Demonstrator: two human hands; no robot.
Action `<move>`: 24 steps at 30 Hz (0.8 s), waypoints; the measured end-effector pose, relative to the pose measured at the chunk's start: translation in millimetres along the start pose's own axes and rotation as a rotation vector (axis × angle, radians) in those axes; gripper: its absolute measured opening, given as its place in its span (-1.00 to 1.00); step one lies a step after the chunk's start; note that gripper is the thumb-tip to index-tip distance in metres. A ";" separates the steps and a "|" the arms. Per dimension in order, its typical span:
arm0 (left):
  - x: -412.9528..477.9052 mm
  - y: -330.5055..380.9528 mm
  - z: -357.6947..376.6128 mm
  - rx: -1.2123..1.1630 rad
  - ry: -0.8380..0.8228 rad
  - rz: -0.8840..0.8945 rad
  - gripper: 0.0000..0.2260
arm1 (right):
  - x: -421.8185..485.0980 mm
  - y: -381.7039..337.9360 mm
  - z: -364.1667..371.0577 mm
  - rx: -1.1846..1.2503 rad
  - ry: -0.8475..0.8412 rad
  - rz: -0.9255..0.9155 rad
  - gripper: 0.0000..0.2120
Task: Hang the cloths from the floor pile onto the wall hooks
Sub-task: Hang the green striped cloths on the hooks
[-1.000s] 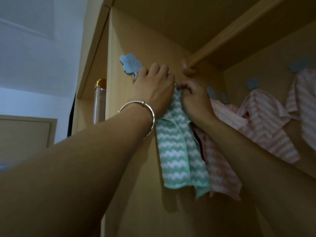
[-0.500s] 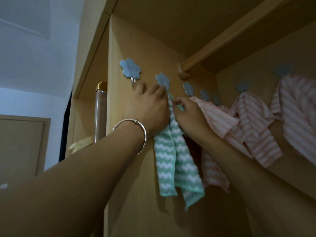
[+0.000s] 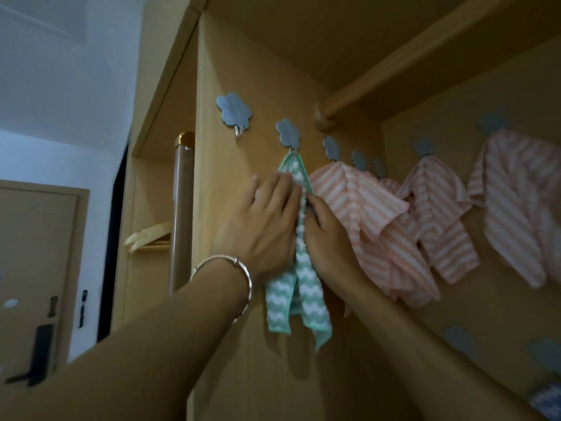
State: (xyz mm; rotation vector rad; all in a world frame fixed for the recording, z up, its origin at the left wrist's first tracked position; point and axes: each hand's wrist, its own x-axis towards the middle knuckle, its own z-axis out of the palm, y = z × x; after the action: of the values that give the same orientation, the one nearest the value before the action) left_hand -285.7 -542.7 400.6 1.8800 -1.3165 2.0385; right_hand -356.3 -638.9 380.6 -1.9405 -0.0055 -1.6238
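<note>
A green cloth with white wavy stripes (image 3: 303,296) hangs from the second blue flower-shaped hook (image 3: 287,132) on the wooden wardrobe side panel. My left hand (image 3: 267,223), a silver bangle on its wrist, lies with straight fingers against the cloth's left side. My right hand (image 3: 326,235) touches the cloth's right edge; its fingertips are hidden behind the fabric. The first flower hook (image 3: 233,112), up and to the left, is bare. Pink striped cloths (image 3: 361,208) hang on the hooks further right.
A wooden rail (image 3: 394,68) runs overhead to the right. More pink striped cloths (image 3: 516,208) hang on the back panel, with blue hooks (image 3: 458,337) lower right. A metal pole (image 3: 182,208) stands at left, and a door with a black handle (image 3: 39,354).
The green cloth's top has been slipped onto the second hook and now hangs from it. Both hands have slid down from the hook to the cloth's middle.
</note>
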 end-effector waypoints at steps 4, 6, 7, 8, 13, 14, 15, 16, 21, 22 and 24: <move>-21.5 7.8 -4.7 -0.064 -0.064 0.024 -0.45 | -13.7 11.7 1.3 -0.015 0.018 0.013 -0.70; -33.4 6.2 -8.3 -0.074 -0.096 0.051 -0.45 | -20.6 11.1 -0.8 -0.077 0.038 0.034 -0.68; -39.9 5.0 -10.9 -0.076 -0.129 0.066 -0.45 | -25.4 7.6 -2.7 -0.109 0.041 0.055 -0.68; -46.5 3.5 -14.3 -0.076 -0.165 0.082 -0.45 | -30.8 2.5 -4.9 -0.145 0.044 0.068 -0.69; -93.6 -12.0 -42.6 -0.143 -0.348 0.150 -0.48 | -54.9 -26.1 -1.8 -0.361 0.084 -0.036 -0.70; -106.6 -18.8 -50.2 -0.150 -0.371 0.151 -0.48 | -59.5 -32.6 2.5 -0.409 0.063 -0.050 -0.69; -119.8 -26.1 -61.2 -0.164 -0.394 0.135 -0.47 | -65.1 -39.9 7.7 -0.436 0.025 -0.043 -0.67; -133.4 -34.0 -73.0 -0.168 -0.429 0.106 -0.45 | -71.7 -48.3 14.0 -0.450 -0.023 -0.021 -0.66; -207.1 -106.0 -140.5 0.028 -0.743 -0.078 -0.44 | -113.0 -99.8 60.5 -0.475 -0.270 -0.017 -0.72; -224.3 -124.8 -160.4 0.074 -0.714 -0.083 -0.46 | -122.3 -117.4 73.7 -0.468 -0.368 -0.038 -0.72; -255.8 -156.9 -207.2 0.120 -0.683 -0.156 -0.51 | -141.0 -164.3 101.9 -0.446 -0.608 -0.056 -0.73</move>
State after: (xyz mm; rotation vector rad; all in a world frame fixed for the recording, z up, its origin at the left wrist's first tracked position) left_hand -294.4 -194.9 291.5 2.7793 -1.0979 1.4724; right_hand -361.7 -407.7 319.0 -2.7351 0.0648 -1.0632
